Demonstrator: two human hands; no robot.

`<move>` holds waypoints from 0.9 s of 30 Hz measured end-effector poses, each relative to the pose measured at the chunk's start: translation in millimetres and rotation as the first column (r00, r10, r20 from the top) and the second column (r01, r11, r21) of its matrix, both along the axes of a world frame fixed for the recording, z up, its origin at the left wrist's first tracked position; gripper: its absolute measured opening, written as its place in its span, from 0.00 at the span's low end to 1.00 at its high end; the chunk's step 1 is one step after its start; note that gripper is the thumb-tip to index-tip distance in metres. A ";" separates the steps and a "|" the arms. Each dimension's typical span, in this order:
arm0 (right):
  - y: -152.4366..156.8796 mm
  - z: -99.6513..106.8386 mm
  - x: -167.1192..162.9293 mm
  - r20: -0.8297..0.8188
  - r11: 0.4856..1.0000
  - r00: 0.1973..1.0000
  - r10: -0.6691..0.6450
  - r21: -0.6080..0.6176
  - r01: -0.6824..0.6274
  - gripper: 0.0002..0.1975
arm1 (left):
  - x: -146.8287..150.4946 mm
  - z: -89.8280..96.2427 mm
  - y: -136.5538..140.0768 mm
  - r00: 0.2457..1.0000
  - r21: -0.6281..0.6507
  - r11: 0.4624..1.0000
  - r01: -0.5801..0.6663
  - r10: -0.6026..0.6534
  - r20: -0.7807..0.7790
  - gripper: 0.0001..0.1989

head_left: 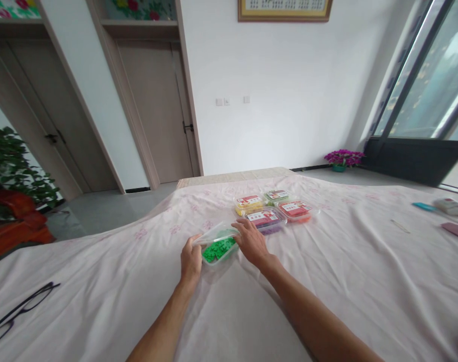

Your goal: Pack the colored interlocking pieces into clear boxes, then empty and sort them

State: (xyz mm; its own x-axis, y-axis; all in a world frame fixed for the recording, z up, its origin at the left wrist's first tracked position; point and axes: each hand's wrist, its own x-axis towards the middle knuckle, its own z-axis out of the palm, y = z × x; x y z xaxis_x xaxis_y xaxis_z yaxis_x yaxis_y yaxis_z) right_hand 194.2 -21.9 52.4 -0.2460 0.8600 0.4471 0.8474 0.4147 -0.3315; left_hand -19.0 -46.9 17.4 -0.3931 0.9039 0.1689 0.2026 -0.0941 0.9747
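Observation:
A clear plastic box (213, 262) with small bright green pieces (218, 249) inside sits on the pale cloth. Its transparent lid (215, 234) is tilted up above the pieces, leaving the front side uncovered. My left hand (191, 262) is closed around the left side of the box, with the thumb at the lid's edge. At the right edge of the lid, my right hand (251, 242) pinches with bent fingers. Just beyond it stands a labelled box with purple contents (267, 219), its lid on.
Behind are labelled boxes with yellow (248, 203), orange-red (295, 211) and green contents (277, 196). Eyeglasses (21, 309) lie at the left. On the right are a thin stick (400, 226), a blue item (424, 206), a clear pack (450, 206) and a dark pink item (456, 230).

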 end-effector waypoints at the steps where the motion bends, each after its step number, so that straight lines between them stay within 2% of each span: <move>1: 2.6 -0.6 1.1 -0.037 0.998 0.998 0.046 -0.043 -0.048 0.18 | -0.8 -0.4 0.0 1.000 0.006 1.000 0.011 -0.011 -0.013 0.20; 3: 7.0 -1.9 2.7 -0.095 0.981 0.985 0.146 -0.115 -0.156 0.21 | -2.3 -1.4 0.2 0.999 0.022 0.999 0.040 -0.039 -0.023 0.20; 5: 8.8 -1.5 3.8 -0.115 0.970 0.976 0.187 -0.138 -0.202 0.21 | -3.7 -2.3 0.3 0.998 0.030 0.998 0.056 -0.055 -0.014 0.21; 11: 2.7 13.3 8.2 0.046 0.975 0.981 0.190 -0.127 -0.182 0.19 | -8.7 0.7 3.0 0.994 0.030 0.994 0.103 -0.102 -0.024 0.19; 16: 0.8 22.9 11.0 0.140 0.980 0.977 0.160 -0.138 -0.140 0.15 | -14.5 3.0 8.4 0.986 0.003 0.986 0.166 -0.166 0.029 0.21; 21: -1.2 28.4 11.2 0.199 0.985 0.973 0.114 -0.149 -0.085 0.14 | -16.7 4.7 7.8 0.962 -0.004 0.967 0.256 -0.254 0.097 0.22; 27: -1.9 39.5 17.0 0.181 0.985 0.972 0.150 -0.108 -0.132 0.16 | -16.6 11.4 5.0 0.947 0.015 0.952 0.305 -0.305 0.104 0.20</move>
State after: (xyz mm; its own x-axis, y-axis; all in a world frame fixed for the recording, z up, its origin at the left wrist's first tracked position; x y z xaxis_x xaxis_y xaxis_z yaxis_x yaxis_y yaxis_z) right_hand 211.2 -23.8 91.9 -0.4402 0.8463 0.3000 0.8332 0.5095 -0.2148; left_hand -35.6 -41.9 28.8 -0.1142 0.9835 0.1405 0.0623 -0.1340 0.9890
